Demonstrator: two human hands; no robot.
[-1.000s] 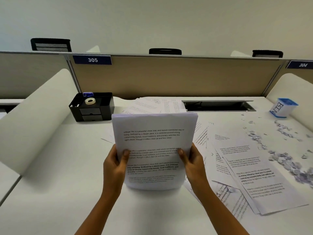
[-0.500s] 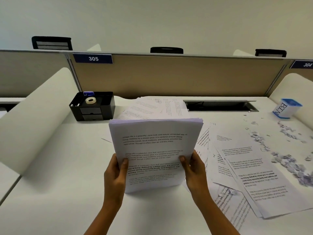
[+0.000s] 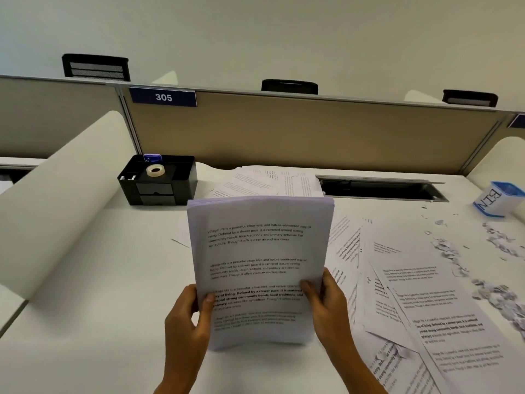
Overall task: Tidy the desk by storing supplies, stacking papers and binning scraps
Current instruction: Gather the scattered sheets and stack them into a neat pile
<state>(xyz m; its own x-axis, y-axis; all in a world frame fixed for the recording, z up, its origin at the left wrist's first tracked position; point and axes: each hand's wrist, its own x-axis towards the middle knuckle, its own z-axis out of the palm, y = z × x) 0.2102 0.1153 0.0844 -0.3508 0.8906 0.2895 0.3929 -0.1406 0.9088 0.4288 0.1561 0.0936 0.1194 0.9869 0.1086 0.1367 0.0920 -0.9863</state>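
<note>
Both hands grasp a stack (image 3: 260, 265) of printed sheets and hold it upright over the near middle of the desk (image 3: 85, 322). The left hand (image 3: 184, 317) grips the stack's lower left edge, thumb on the front page. The right hand (image 3: 329, 305) grips the lower right edge the same way. The stack's bottom edge is down at the desk surface; whether it touches cannot be told.

More loose sheets (image 3: 426, 308) lie overlapping and askew to the right of the stack, and another spread of sheets (image 3: 270, 180) lies behind it. Paper scraps (image 3: 497, 294) are scattered along the desk's right side. A blue-rimmed cup marked BIN (image 3: 495, 199) stands at the far right.

A black organizer (image 3: 159, 180) sits at the far left against the partition (image 3: 298, 132), with a tape roll (image 3: 155, 170) on top.
</note>
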